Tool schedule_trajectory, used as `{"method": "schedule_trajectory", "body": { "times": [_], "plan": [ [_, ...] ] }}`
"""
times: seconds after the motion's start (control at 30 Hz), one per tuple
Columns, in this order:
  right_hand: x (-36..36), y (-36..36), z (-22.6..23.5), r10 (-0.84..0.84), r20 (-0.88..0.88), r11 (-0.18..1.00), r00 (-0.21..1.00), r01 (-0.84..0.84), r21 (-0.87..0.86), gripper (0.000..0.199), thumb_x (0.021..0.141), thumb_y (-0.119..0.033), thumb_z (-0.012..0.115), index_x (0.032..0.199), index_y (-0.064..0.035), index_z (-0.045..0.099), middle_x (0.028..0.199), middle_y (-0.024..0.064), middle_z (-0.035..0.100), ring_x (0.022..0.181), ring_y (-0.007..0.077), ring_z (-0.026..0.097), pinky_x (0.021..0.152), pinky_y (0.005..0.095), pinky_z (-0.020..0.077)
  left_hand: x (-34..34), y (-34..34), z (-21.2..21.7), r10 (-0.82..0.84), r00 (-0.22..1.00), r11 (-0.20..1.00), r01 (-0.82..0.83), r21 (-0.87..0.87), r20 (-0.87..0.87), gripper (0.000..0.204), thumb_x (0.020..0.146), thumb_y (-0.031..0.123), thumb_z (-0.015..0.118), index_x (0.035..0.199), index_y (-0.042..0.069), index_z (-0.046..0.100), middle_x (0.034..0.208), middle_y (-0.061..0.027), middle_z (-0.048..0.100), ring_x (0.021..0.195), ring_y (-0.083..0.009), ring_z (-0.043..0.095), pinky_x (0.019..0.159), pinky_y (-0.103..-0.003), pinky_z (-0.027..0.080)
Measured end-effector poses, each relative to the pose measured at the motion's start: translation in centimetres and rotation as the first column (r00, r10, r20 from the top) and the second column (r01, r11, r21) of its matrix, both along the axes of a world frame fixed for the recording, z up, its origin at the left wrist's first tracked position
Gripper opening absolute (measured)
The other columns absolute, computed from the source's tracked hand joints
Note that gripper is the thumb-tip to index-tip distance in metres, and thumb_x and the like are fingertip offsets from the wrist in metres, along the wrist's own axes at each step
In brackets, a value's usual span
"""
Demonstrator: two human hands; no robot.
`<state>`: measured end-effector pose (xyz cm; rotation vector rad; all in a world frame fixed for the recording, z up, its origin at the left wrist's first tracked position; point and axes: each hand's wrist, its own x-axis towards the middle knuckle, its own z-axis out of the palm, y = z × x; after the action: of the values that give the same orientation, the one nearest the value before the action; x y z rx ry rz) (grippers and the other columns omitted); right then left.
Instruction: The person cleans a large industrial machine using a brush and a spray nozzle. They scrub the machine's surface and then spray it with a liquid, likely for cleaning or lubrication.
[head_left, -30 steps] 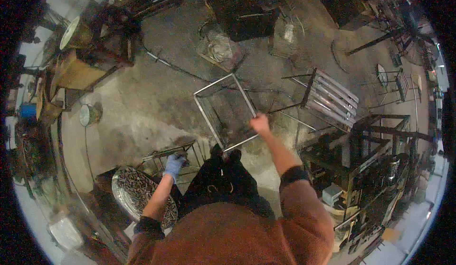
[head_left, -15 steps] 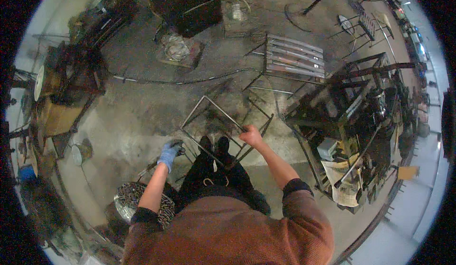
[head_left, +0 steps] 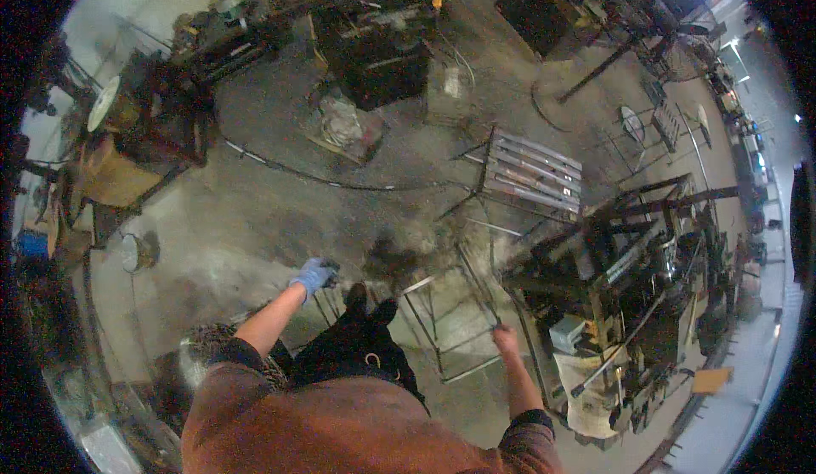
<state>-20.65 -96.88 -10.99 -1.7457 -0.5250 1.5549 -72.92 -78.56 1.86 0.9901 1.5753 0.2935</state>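
1. From my end, the frame [head_left: 473, 370] is to the right of the legs [head_left: 353, 342], over the floor [head_left: 255, 227]; I cannot tell whether any corner touches down.
2. My right hand [head_left: 504, 335], bare, is wrapped around a bar on the frame's right side.
3. My left hand [head_left: 316, 276], in a blue glove, is well apart from the frame, left of it; its fingers look curled, but I cannot tell whether they hold anything.
4. I judge the frame light: thin bars, an open middle, and one hand bearing it.
5. It should be stiff. The bars look like metal, so I expect no give, and any knock would carry straight into the grip.
6. Smooth metal may slip in a bare palm; I would want the fingers fully around the bar.
7. I would not call it fragile, though the corner joints deserve care.
8. Held at one side, it could twist. Mid-bar suits one hand; opposite bars suit two.
9. The dark rack [head_left: 620, 270] stands near on the right, where a corner could catch.
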Motion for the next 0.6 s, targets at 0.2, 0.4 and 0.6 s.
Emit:
{"method": "schedule_trajectory", "body": {
  "times": [0.2, 0.4, 0.6],
  "plan": [
    [4.0, 0.6, 1.5, 0.532, 0.702, 0.839, 0.474, -0.184, -0.513, 0.024, 0.064, -0.019, 0.056, 0.075, 0.0019, 0.057, 0.062, 0.0151, 0.056, 0.058, 0.0245, 0.055, 0.050, 0.0351, 0.0423, 0.2, 0.9, 5.9, -0.010, 0.998, 0.995, 0.004, -0.102, -0.062, 0.018, 0.075, 0.001, 0.050, 0.091, -0.001, 0.057, 0.069, -0.0120, 0.057, 0.058, -0.0178, 0.056, 0.049, -0.028, 0.047],
    [-2.7, 3.9, -4.4, 0.429, 0.879, 0.703, 0.209, -0.688, -0.179, 0.027, 0.061, -0.022, 0.057, 0.076, 0.0003, 0.060, 0.069, 0.0202, 0.057, 0.063, 0.0324, 0.055, 0.058, 0.0368, 0.0447, -4.9, 3.1, -0.9, -0.086, 0.982, 0.996, 0.091, 0.019, -0.171, 0.021, 0.073, 0.012, 0.056, 0.090, 0.000, 0.058, 0.074, -0.0086, 0.059, 0.061, -0.0185, 0.056, 0.054, -0.030, 0.044],
    [-11.1, 10.6, -0.5, 0.078, 0.675, 0.874, 0.734, -0.375, 0.307, 0.035, 0.061, -0.016, 0.057, 0.093, -0.0032, 0.059, 0.076, 0.0166, 0.059, 0.069, 0.0267, 0.057, 0.063, 0.0333, 0.0453, -8.4, 5.6, 3.8, -0.135, 0.938, 0.989, 0.147, 0.016, -0.319, 0.022, 0.072, 0.018, 0.056, 0.087, 0.001, 0.059, 0.076, -0.0112, 0.060, 0.063, -0.0212, 0.057, 0.059, -0.032, 0.044]
  ]
}}
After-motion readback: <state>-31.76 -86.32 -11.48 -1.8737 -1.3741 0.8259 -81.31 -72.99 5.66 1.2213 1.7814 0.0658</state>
